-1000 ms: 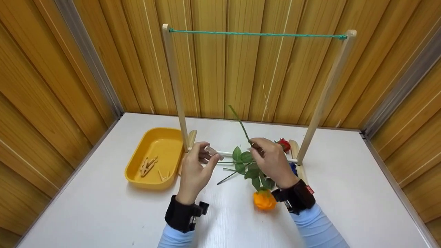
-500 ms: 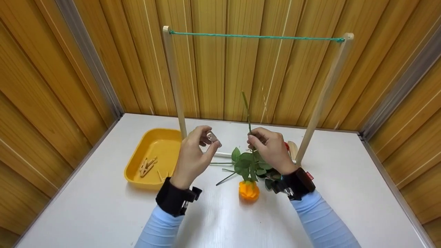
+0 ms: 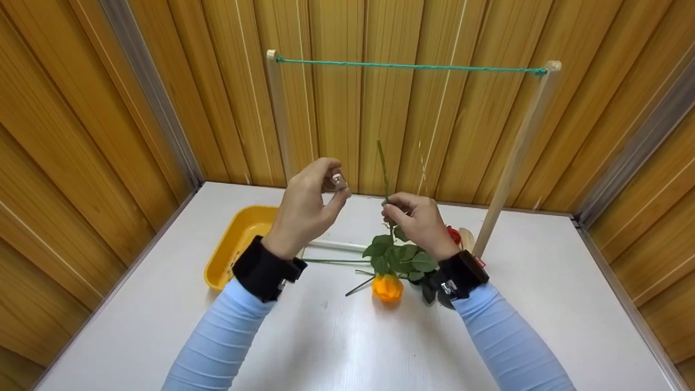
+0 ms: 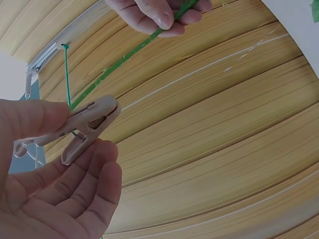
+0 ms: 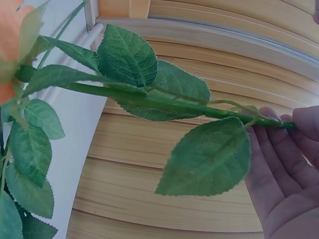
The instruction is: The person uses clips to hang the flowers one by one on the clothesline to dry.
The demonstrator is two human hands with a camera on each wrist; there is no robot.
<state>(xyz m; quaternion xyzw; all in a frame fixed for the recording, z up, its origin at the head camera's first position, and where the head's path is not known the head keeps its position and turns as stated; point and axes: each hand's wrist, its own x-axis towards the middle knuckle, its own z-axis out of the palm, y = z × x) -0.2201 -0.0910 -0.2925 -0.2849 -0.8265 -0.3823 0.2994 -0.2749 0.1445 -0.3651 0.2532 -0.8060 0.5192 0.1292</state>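
My left hand [image 3: 307,212] pinches a pale clothespin [image 4: 102,107] between thumb and fingers, its jaws closed at the tip. To the right, my right hand [image 3: 422,221] pinches the green stem of an orange artificial rose [image 3: 387,288]. This rose is upside down: its bloom hangs low in front and its bare stem end points up. Leaves [image 5: 209,159] spread from the stem between hand and bloom in the right wrist view. Both hands are below a green string [image 3: 407,66] stretched between two wooden posts, the right post [image 3: 510,168] fully in sight.
A yellow tub [image 3: 214,269] stands at the left, partly behind the left forearm. A red rose [image 3: 454,234] and other stems lie on the white table [image 3: 347,347] near the frame's foot. A white rod [image 3: 339,245] runs low between the posts. Wood-patterned walls surround the table.
My left hand has risen with the clothespin, up and away from the table. My right hand has lifted the orange rose, and its stem has swung nearly upright.
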